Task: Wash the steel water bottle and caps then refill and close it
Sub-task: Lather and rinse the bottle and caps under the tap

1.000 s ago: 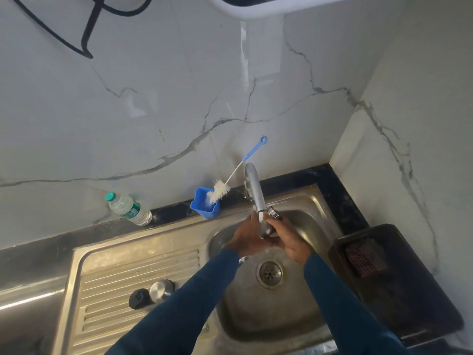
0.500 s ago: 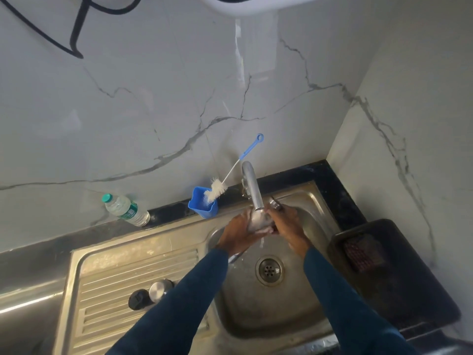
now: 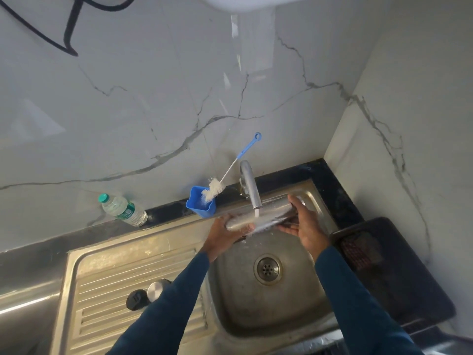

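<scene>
Steel bottle (image 3: 261, 216) sideways under running tap (image 3: 252, 188)

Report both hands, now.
Left hand: grips the steel water bottle at one end.
Right hand: holds its other end.

two hands (image 3: 225, 233) (image 3: 305, 228) – one steel bottle (image 3: 261, 216) – two caps (image 3: 137, 300) (image 3: 156, 290).

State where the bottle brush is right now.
In the head view, the bottle brush stands bristles-down in the blue cup, left of the tap, leaning toward the wall.
</scene>
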### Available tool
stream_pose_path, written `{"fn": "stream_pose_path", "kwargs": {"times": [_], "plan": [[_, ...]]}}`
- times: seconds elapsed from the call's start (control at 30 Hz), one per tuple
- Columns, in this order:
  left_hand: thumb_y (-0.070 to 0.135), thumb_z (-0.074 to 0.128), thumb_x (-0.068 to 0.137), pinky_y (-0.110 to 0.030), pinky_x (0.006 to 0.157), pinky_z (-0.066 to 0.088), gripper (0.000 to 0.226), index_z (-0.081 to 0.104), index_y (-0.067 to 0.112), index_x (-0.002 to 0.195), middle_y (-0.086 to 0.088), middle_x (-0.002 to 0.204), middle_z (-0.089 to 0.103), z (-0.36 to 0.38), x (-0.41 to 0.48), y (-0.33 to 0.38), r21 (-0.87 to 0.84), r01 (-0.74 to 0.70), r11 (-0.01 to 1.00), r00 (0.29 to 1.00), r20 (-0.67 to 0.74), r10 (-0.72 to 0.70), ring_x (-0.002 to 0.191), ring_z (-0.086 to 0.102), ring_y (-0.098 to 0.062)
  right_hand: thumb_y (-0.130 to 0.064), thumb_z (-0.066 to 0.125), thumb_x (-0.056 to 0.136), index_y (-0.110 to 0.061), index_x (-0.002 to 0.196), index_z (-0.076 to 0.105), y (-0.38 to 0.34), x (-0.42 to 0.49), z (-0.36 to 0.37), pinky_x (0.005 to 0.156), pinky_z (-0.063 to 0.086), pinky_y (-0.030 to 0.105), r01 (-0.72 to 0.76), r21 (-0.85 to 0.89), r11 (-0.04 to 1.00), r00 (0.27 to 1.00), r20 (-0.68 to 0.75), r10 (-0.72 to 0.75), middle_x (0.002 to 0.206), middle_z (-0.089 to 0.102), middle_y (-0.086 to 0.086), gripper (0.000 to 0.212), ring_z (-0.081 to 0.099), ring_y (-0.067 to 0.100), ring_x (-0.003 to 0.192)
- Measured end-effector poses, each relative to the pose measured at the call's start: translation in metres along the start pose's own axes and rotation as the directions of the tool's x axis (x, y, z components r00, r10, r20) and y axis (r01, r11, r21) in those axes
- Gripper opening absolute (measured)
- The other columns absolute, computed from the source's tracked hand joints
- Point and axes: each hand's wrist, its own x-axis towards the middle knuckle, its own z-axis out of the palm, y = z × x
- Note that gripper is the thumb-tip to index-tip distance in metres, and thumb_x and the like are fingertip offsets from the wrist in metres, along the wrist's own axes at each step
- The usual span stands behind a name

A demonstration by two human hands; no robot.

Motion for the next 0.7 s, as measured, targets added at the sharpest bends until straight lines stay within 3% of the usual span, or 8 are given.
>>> {"fn": "stream_pose_path", "kwargs": {"times": [0.17,0.27,0.33,0.4,0.47,0.53,0.63,0.7], "plan": [[0.080,0.078,0.071,-0.030,0.087,0.061,0.091,0.057,0.031,0.145,0.011,0.124,0.069,0.013,-0.019,0.022,0.311,-0.044,0.950,0.940,0.336,-0.066,0.103,0.067,-0.009,-0.058,0.076,0.089,-0.013,0.131,0.059,0.004,0.007,0.017,0.072,0.063,0.036,0.052,-0.144,0.988,0.998,-0.015,-0.054,0.115,0.071,0.015,0.063,0.074,0.030,0.098],[0.056,0.084,0.083,-0.029,0.073,0.064,0.088,0.038,0.029,0.153,0.005,0.127,0.065,0.035,-0.036,0.040,0.041,0.020,0.999,0.922,0.385,-0.034,0.102,0.072,-0.013,-0.065,0.064,0.095,-0.012,0.129,0.060,0.002,0.008,0.044,0.070,0.062,0.031,0.170,-0.220,0.961,0.985,0.034,-0.167,0.111,0.072,0.013,0.062,0.073,0.025,0.095],[0.044,0.081,0.091,-0.024,0.072,0.062,0.066,0.042,0.027,0.143,0.002,0.116,0.069,0.041,-0.043,0.054,-0.157,0.088,0.984,0.939,0.342,-0.030,0.092,0.074,-0.009,-0.065,0.058,0.099,-0.015,0.130,0.056,0.001,0.004,0.060,0.067,0.062,0.029,0.251,-0.279,0.927,0.967,0.025,-0.254,0.114,0.070,0.012,0.059,0.072,0.024,0.095],[0.047,0.074,0.094,-0.024,0.074,0.061,0.056,0.048,0.025,0.138,0.002,0.104,0.076,0.041,-0.047,0.061,-0.342,0.150,0.928,0.944,0.330,-0.031,0.086,0.076,-0.011,-0.071,0.052,0.095,-0.018,0.146,0.046,0.006,0.007,0.070,0.092,0.062,0.044,0.307,-0.378,0.874,0.946,0.024,-0.322,0.136,0.064,0.016,0.074,0.068,0.029,0.114],[0.041,0.066,0.101,-0.025,0.076,0.061,0.049,0.046,0.024,0.142,0.003,0.103,0.077,0.037,-0.050,0.061,-0.405,0.221,0.887,0.943,0.320,-0.089,0.088,0.077,-0.010,-0.062,0.046,0.103,-0.021,0.164,0.026,0.014,0.005,0.077,0.117,0.042,0.042,0.375,-0.483,0.791,0.921,0.099,-0.376,0.163,0.042,0.014,0.076,0.050,0.031,0.142],[0.041,0.067,0.102,-0.037,0.090,0.063,0.043,0.048,0.027,0.139,-0.009,0.117,0.074,0.033,-0.052,0.054,-0.431,0.300,0.851,0.926,0.345,-0.151,0.101,0.074,-0.017,-0.046,0.040,0.112,-0.020,0.169,0.011,0.018,-0.006,0.083,0.120,0.025,0.031,0.441,-0.531,0.724,0.894,0.191,-0.405,0.173,0.022,0.004,0.070,0.030,0.024,0.155],[0.052,0.060,0.101,-0.048,0.106,0.056,0.053,0.057,0.016,0.140,-0.019,0.126,0.071,0.035,-0.055,0.045,-0.535,0.349,0.770,0.912,0.383,-0.148,0.118,0.069,-0.032,-0.032,0.037,0.109,-0.024,0.169,0.012,0.028,-0.013,0.083,0.120,0.028,0.014,0.546,-0.529,0.649,0.837,0.324,-0.440,0.170,0.019,-0.007,0.065,0.026,0.010,0.152],[0.053,0.046,0.108,-0.040,0.098,0.056,0.050,0.066,0.012,0.129,-0.014,0.115,0.075,0.035,-0.055,0.047,-0.642,0.391,0.660,0.916,0.337,-0.216,0.112,0.072,-0.029,-0.040,0.039,0.108,-0.031,0.168,0.014,0.041,-0.015,0.083,0.123,0.037,0.030,0.554,-0.527,0.644,0.832,0.361,-0.421,0.174,0.017,-0.004,0.065,0.028,0.014,0.156]]}}
